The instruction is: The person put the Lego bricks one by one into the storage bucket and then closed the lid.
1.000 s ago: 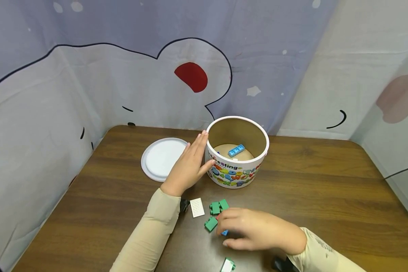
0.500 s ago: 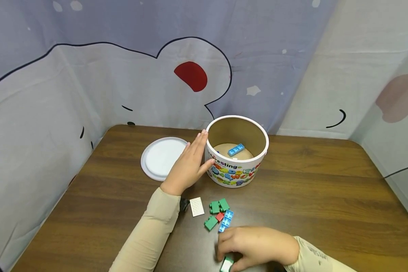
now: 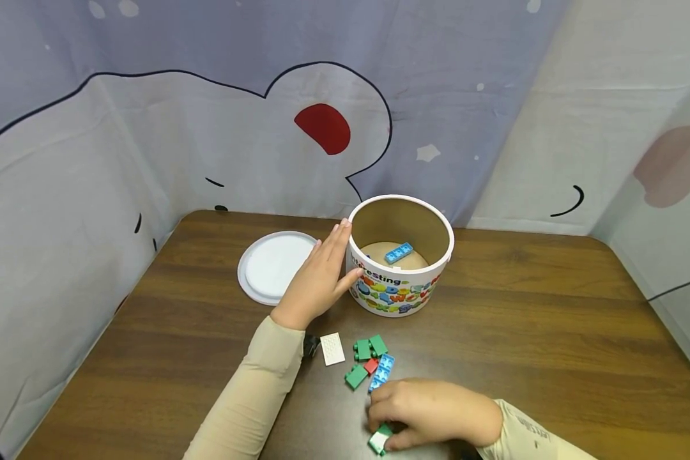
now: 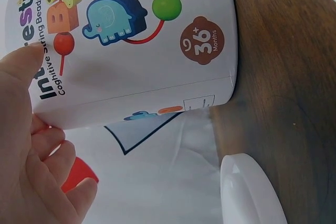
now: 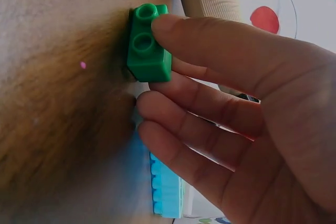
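Observation:
My right hand (image 3: 428,412) is low at the table's front, its thumb and fingers pinching a green toy brick (image 3: 379,439) with a white patch on top. In the right wrist view two round studs show on that green brick (image 5: 149,51), with the thumb on one side and a finger on the other. My left hand (image 3: 317,275) rests with straight fingers against the side of a round white bucket (image 3: 399,291) printed with colourful pictures. Inside the bucket lies a blue brick (image 3: 398,253). A sliver of another blue thing there is mostly hidden.
Several bricks lie between the hands: green bricks (image 3: 356,376), a small red brick (image 3: 371,366) and a long blue brick (image 3: 382,372). A flat cream studded plate (image 3: 332,349) is left of them. The white lid (image 3: 273,265) lies left of the bucket.
My right hand has moved from above the blue and red bricks toward the table's front and taken hold of the green-and-white brick, which has turned slightly. My left hand stays against the bucket.

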{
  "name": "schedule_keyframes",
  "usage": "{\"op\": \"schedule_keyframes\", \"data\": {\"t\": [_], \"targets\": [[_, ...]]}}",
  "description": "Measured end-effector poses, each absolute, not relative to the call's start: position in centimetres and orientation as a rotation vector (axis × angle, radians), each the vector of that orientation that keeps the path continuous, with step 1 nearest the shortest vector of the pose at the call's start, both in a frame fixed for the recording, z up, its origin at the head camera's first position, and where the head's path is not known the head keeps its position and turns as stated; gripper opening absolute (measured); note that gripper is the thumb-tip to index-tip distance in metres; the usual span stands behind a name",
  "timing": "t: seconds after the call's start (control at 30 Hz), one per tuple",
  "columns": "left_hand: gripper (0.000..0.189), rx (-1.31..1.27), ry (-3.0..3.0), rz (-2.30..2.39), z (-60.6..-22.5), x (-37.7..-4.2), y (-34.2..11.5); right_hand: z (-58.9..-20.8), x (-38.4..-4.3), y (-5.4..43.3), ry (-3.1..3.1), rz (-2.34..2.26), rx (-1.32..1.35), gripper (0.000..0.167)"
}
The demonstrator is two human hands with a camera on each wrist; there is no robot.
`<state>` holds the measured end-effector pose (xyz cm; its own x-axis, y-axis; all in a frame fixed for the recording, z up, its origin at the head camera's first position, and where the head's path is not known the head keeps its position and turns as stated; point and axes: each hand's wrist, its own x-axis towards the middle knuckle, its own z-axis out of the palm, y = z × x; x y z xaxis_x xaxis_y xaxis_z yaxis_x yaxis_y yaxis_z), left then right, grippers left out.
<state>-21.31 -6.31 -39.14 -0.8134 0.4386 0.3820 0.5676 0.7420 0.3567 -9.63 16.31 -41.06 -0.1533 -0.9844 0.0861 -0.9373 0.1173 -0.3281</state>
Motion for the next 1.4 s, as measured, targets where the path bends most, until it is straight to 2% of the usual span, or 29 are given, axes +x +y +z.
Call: {"op": "schedule_keyframes", "data": {"t": [0.37, 0.67, 0.9, 1.23, 1.33, 1.4], "targets": [[0.079, -0.773, -2.637, -0.564, -39.0, -21.1, -6.5, -40.1, -10.4, 16.8, 2.323, -0.579, -1.973, 0.01], [0.08, -0.759, -2.627, -0.461, -39.0, -21.0, -6.6, -38.1, -12.1, 17.8, 2.572, -0.699, -2.008, 0.018], [0.081, -0.759, -2.639, -0.457, -39.2, -21.1, -6.5, -36.8, -13.9, 18.4, 2.652, -0.871, -1.992, 0.01], [0.081, -0.766, -2.631, -0.453, -39.3, -21.0, -6.5, -34.3, -16.6, 19.2, 2.75, -1.124, -1.909, 0.03], [0.081, -0.766, -2.625, -0.448, -39.3, -21.1, -6.5, -33.5, -17.5, 19.4, 2.801, -1.197, -1.849, 0.032], [0.081, -0.768, -2.622, -0.448, -39.2, -21.1, -6.5, -33.2, -18.3, 19.5, 2.855, -1.247, -1.812, 0.027]]}}
